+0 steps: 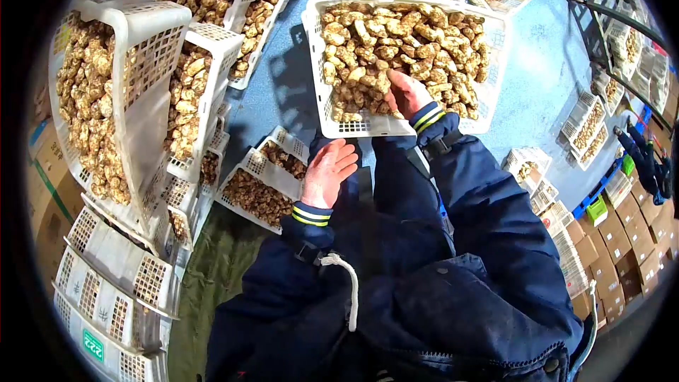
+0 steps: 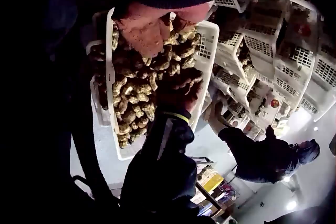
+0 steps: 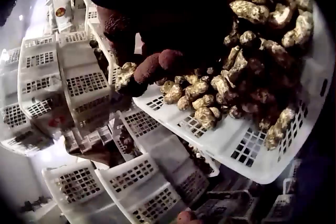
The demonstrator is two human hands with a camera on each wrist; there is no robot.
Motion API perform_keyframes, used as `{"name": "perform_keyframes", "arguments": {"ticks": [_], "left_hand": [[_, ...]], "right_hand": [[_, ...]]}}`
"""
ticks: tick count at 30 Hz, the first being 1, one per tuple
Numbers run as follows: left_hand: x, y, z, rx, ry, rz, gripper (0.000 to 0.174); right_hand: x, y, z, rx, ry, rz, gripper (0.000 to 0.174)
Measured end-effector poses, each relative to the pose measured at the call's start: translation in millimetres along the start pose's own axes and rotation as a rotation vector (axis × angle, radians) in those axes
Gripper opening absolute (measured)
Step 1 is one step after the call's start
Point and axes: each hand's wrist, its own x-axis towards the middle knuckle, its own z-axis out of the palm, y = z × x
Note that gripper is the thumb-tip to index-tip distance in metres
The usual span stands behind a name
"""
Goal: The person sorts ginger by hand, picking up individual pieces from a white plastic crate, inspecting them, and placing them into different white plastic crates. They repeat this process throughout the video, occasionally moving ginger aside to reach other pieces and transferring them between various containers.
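A white slatted crate (image 1: 498, 64) full of knobbly brown-and-cream tubers (image 1: 424, 39) stands in front of the person. The right hand (image 1: 408, 95) is over its near side, thumb and fingers curled round a tuber; in the right wrist view the fingers (image 3: 149, 68) meet a lumpy tuber (image 3: 126, 76) above the crate's edge. The left hand (image 1: 329, 173) is held palm up with fingers spread, just outside the crate's near left corner, and holds nothing. In the left wrist view the left hand (image 2: 147, 29) is at the top, the right hand (image 2: 181, 90) lower over the tubers.
Tall stacks of filled white crates (image 1: 152, 49) stand at the left. Smaller crates (image 1: 258, 198) lie beside the person's legs. More crates (image 1: 587, 124) and cardboard boxes (image 1: 612, 240) line the right side, where another person (image 1: 647, 163) is visible. The floor (image 1: 537, 49) is blue.
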Motion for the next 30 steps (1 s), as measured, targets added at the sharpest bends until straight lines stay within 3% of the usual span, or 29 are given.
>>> {"name": "perform_keyframes", "arguments": {"ticks": [2,4,5,6,10,12,14,15,16,18,20,21,22,25,26,29,30], "left_hand": [[-1,2,0,0.012,-0.002,0.005,0.041],[-4,5,1,0.038,0.000,-0.005,0.041],[-4,6,1,0.033,-0.014,0.005,0.041],[-3,7,2,0.037,-0.013,0.007,0.041],[-2,1,5,0.048,0.011,-0.004,0.040],[-4,-2,6,0.034,0.007,-0.006,0.040],[-2,-4,8,0.039,-0.026,-0.003,0.039],[-2,-4,9,0.044,-0.016,-0.006,0.039],[-2,-4,8,0.042,-0.010,-0.006,0.039],[-3,-4,7,0.007,-0.027,-0.010,0.038],[-5,-4,7,0.017,-0.025,-0.010,0.037],[-6,-5,7,0.009,-0.033,-0.003,0.037],[-6,-4,6,0.002,-0.041,0.005,0.037],[-5,-5,-5,-0.027,-0.035,0.012,0.037],[-5,-4,-6,-0.025,-0.012,0.002,0.037],[-5,-3,-17,-0.026,-0.011,0.001,0.039],[-6,-4,-19,-0.033,-0.021,0.003,0.039]], "right_hand": [[-11,-1,6,0.158,-0.187,-0.063,0.022],[-16,2,13,0.276,-0.097,-0.053,0.025],[-17,2,14,0.288,-0.278,-0.138,0.030],[-19,-2,11,0.225,-0.265,-0.059,0.035],[-32,-12,20,0.081,-0.349,-0.147,0.037],[-28,-12,12,-0.123,-0.231,-0.161,0.034],[-29,-19,0,-0.146,-0.138,-0.131,0.033],[-28,-22,-2,-0.192,-0.001,-0.160,0.038],[-26,-30,-6,-0.327,0.040,-0.278,0.033],[-12,-39,-28,-0.343,0.085,-0.303,0.026],[-9,-46,-33,-0.429,0.109,-0.447,0.027],[-6,-55,-23,-0.868,0.121,-0.728,0.029],[-12,-66,-18,-0.132,0.058,-0.280,0.035],[-5,-65,-11,0.192,0.197,-0.428,0.049],[-6,-63,-10,0.144,0.196,-0.396,0.047],[3,-12,-5,-0.643,0.280,-0.442,0.036],[16,17,-15,-0.925,0.176,-0.354,0.033]]}}
